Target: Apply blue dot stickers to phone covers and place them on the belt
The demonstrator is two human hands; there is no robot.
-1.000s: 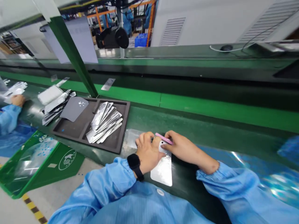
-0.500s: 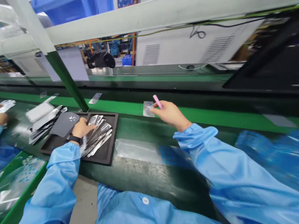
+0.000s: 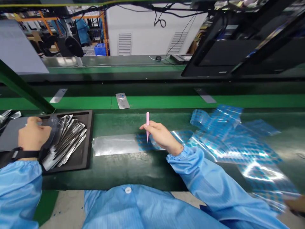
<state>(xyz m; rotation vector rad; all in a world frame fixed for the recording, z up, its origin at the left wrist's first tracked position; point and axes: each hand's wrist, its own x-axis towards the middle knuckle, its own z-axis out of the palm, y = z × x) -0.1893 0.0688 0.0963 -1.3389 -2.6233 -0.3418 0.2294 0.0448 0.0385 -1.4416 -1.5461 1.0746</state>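
Observation:
My left hand [image 3: 33, 136] rests over the left part of a black foam tray [image 3: 88, 143]. Its fingers hold a curved clear film piece [image 3: 53, 123], next to a slanted stack of silvery foil sheets [image 3: 66, 143]. A dark grey sheet [image 3: 9, 133] lies beneath that hand. My right hand [image 3: 162, 136] hovers over the green belt, pinching an upright pink plastic tool [image 3: 147, 125]. Beneath its fingertips, a clear plastic sheet [image 3: 114, 144] lies on the belt. A small metal plate [image 3: 122, 100] sits beyond my right hand, on the raised green strip.
Blue-dotted shiny film sheets [image 3: 233, 140] spread across the belt to the right. Two more metal plates [image 3: 58, 95] lie on the green strip. A hand [image 3: 297, 203] of another person shows at the lower right edge. A green post [image 3: 23, 90] slants down at left.
My right hand has left the metal plate on the green strip and come back toward me. My left hand has shifted left over the tray. The view has swung right, bringing the blue film in.

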